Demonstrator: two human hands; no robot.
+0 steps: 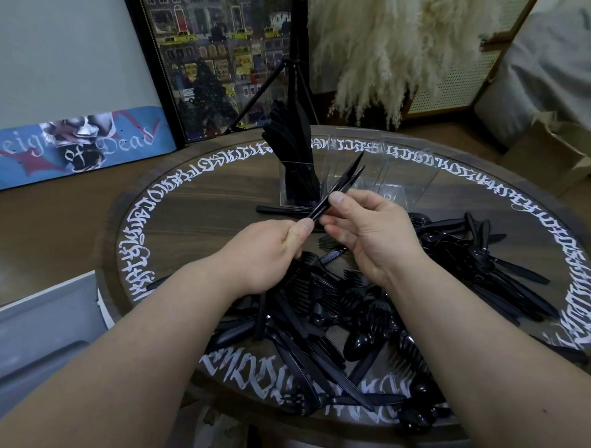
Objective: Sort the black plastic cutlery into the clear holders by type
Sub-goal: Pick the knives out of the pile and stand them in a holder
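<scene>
Black plastic knives (340,186), a few together: pinched by fingers of left hand (265,253) and right hand (369,234), raised above desk (198,218). Clear holders (368,179) behind; leftmost holds knives upright. Loose cutlery pile (350,326) on desk.

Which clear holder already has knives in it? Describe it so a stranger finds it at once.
On the round table with white lettering, look at the far side past both hands. The leftmost holder is packed with upright black knives; the holders beside it look empty.
</scene>
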